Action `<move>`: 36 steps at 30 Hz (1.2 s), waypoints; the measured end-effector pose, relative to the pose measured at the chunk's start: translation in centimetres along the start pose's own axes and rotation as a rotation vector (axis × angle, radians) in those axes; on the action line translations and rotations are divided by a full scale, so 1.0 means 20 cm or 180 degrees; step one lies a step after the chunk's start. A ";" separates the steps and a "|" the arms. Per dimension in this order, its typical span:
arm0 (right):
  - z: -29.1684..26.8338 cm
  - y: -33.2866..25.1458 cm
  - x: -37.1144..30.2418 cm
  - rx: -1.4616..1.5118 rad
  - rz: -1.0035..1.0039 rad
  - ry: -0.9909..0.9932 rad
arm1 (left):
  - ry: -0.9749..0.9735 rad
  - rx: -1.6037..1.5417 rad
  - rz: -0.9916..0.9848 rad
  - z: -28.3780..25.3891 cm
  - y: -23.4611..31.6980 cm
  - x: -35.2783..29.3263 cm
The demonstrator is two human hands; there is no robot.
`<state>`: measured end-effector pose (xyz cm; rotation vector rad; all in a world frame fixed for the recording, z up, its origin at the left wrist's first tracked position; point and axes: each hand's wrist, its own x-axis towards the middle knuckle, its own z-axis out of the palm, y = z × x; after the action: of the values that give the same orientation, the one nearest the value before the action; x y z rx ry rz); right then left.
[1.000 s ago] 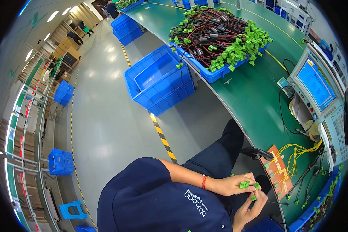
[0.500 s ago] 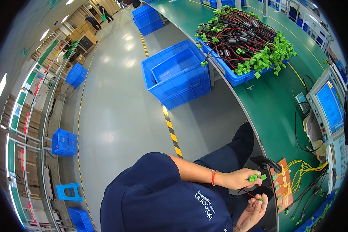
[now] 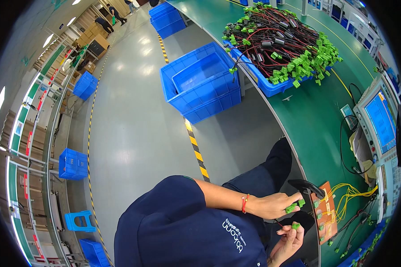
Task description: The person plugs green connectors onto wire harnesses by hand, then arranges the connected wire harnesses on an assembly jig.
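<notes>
My left hand (image 3: 276, 205), with a red bracelet at the wrist, is closed on green wire connectors (image 3: 291, 208) that stick out by its fingers. Just below it, my right hand (image 3: 288, 242) pinches another green connector (image 3: 295, 226) between thumb and fingertips. A thin dark-red wire runs from that connector toward the left hand. Both hands are in front of my body, at the near edge of the green table (image 3: 316, 147). Close by on the right is an orange-brown board (image 3: 327, 213) with yellow wires (image 3: 343, 198) and small green connectors.
A black rounded object (image 3: 306, 186) stands beside the board. Behind it are an instrument with a lit screen (image 3: 381, 116) and loose dark cables (image 3: 354, 229). A blue tray (image 3: 272, 89) is heaped with wired green connectors. Blue crates (image 3: 200, 84) stand on the floor; people (image 3: 104, 24) are far off.
My right hand has shifted slightly left and up with its connector. The left hand has turned a little, and its connectors have moved slightly. The whole view has shifted slightly.
</notes>
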<state>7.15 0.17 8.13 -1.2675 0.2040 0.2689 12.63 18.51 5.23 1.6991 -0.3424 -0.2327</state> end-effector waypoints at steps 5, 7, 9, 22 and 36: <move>-0.01 0.09 0.05 -0.0431 -0.0564 0.0612 | -0.0097 -0.0421 -0.0117 0.00 0.03 0.01; 0.00 0.07 0.08 -0.0469 -0.0632 0.0668 | 0.0076 -0.0824 -0.0219 -0.01 -0.01 0.01; -0.01 0.06 0.10 -0.0425 -0.0675 0.0782 | 0.0186 -0.1806 -0.0573 0.00 -0.02 0.01; -0.08 0.03 0.15 0.0014 -0.0329 0.0516 | -0.0794 -0.3237 -0.1837 0.06 0.04 0.15; -0.02 0.00 0.22 0.0527 -0.0424 0.0446 | -0.0539 -0.1728 -0.1195 0.01 0.03 0.21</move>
<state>11.43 0.14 6.67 -1.1304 0.2554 0.0472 16.37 16.85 5.91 1.1941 -0.0658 -0.6853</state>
